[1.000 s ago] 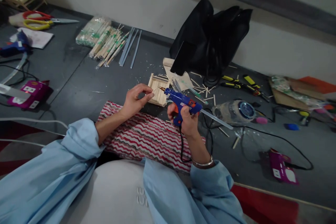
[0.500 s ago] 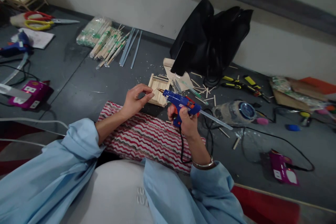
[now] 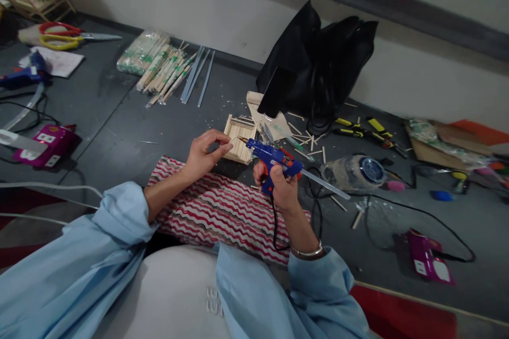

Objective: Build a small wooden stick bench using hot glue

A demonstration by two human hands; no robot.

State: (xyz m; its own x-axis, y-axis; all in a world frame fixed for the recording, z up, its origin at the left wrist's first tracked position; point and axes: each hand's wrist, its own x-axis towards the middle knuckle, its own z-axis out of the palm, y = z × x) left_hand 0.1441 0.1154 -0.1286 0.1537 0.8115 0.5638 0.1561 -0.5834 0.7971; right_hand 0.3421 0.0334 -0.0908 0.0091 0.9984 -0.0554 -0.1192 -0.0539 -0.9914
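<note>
My right hand [image 3: 278,186] grips a blue and orange glue gun [image 3: 274,160] with a clear glue stick out its back. The gun's nozzle points left at a thin wooden stick [image 3: 234,140] pinched in my left hand [image 3: 204,153]. Just behind the stick lies a small square frame of wooden sticks [image 3: 239,137] on the dark floor. A red and white striped cloth [image 3: 222,212] lies under my forearms.
A black bag [image 3: 318,63] stands against the wall. Bundles of wooden sticks [image 3: 159,66] lie at the back left, near scissors [image 3: 59,34] and another glue gun [image 3: 22,74]. Pink power strips [image 3: 43,145] [image 3: 427,264], pliers [image 3: 366,130], a tape roll [image 3: 358,169] and cables lie around.
The glue gun's nozzle has crept a little left towards the stick in my left hand. The view has shifted slightly.
</note>
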